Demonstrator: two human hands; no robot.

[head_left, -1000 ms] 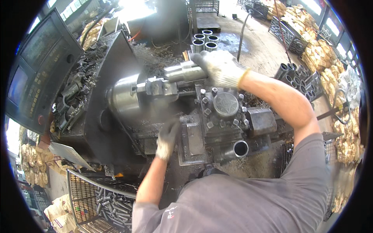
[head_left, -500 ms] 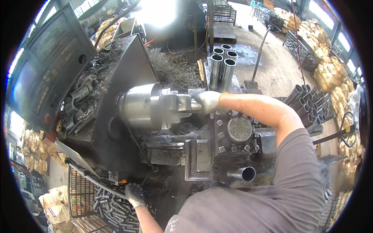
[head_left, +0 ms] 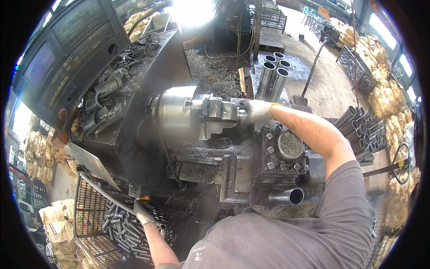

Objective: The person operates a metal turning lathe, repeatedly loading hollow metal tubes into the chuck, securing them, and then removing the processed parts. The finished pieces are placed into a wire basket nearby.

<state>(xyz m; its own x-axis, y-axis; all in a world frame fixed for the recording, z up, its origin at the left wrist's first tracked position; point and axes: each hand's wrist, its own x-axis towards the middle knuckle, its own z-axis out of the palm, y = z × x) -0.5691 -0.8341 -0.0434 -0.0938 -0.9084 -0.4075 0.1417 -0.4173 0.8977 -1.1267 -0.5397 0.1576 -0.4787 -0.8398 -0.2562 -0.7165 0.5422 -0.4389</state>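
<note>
My right hand (head_left: 257, 111), in a white glove, is closed round the end of a shiny metal tube (head_left: 242, 114) at the jaws (head_left: 219, 110) of a lathe chuck (head_left: 177, 110). Most of the tube is hidden by the glove and jaws. Down at the left, my gloved left hand (head_left: 143, 213) reaches to the machine's lower front, just below a small orange part (head_left: 144, 197). Its fingers are hard to make out, and whatever it touches is not clear. Right of the chuck stands a tool post (head_left: 286, 150) with several bolts.
A wire basket (head_left: 87, 201) of short metal tubes stands beneath my left arm. Several long tubes (head_left: 273, 78) stand upright behind the tool post, and one tube (head_left: 286, 196) lies in front. More tubes (head_left: 360, 130) are stacked at right. A control panel (head_left: 67, 58) rises at upper left.
The whole view has shifted, with the machine now lying further right. The chuck jaws show at a different angle. My left hand has moved up slightly against the machine; my right stays at the jaws.
</note>
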